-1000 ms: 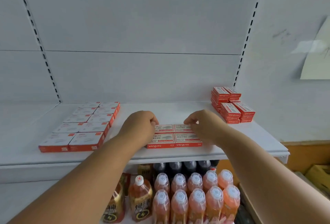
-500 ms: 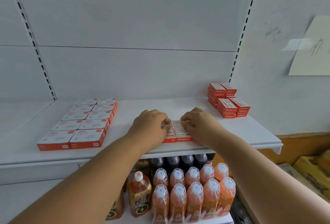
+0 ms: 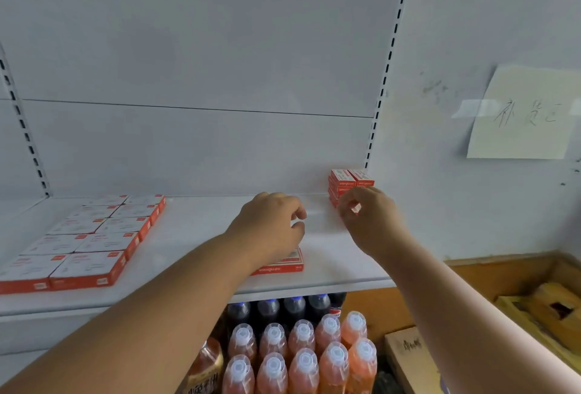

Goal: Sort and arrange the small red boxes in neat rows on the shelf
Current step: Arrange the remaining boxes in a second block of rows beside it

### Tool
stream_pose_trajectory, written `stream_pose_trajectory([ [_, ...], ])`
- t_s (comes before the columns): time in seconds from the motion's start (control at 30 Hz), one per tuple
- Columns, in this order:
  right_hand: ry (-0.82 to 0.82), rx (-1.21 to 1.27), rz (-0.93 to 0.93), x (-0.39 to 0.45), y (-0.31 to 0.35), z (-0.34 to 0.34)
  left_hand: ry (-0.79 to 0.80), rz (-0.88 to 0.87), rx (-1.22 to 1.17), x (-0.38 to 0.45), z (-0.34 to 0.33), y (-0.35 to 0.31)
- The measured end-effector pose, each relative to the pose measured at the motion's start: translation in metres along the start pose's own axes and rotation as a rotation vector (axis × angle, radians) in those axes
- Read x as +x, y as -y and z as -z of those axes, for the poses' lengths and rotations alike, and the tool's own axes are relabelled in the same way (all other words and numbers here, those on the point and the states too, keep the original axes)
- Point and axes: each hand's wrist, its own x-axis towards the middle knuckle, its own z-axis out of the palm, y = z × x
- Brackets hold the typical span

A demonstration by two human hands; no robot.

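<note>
Both hands have left the small group of red boxes [image 3: 283, 263] at the front edge of the shelf [image 3: 195, 236] and have risen toward the back. Now the left hand [image 3: 270, 227] hovers above that group, its grip loosely curled and holding nothing. To the right of the group, the right hand [image 3: 367, 221] is in front of the stack of red boxes [image 3: 349, 183] in the back corner; its fingertips are close together, but I cannot tell if they hold a box. Far to the left of the group, larger flat boxes [image 3: 91, 243] lie in two neat rows. Below the shelf stand orange bottles [image 3: 301, 352].
</note>
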Motion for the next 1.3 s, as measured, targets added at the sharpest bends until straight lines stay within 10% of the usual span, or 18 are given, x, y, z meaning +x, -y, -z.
stream_pose_trajectory([
  [0.6, 0.286, 0.089, -0.228, 0.055, -0.107, 0.029, 0.095, 0.456, -0.126, 0.101, -0.057, -0.106],
  [0.9, 0.244, 0.917, -0.293, 0.050, -0.080, 0.027, -0.265, 0.542, -0.719, 0.076, -0.042, -0.079],
  [1.3, 0.385, 1.041, -0.264, 0.029, 0.017, -0.014, -0.591, 0.626, -1.086, 0.014, 0.012, 0.015],
])
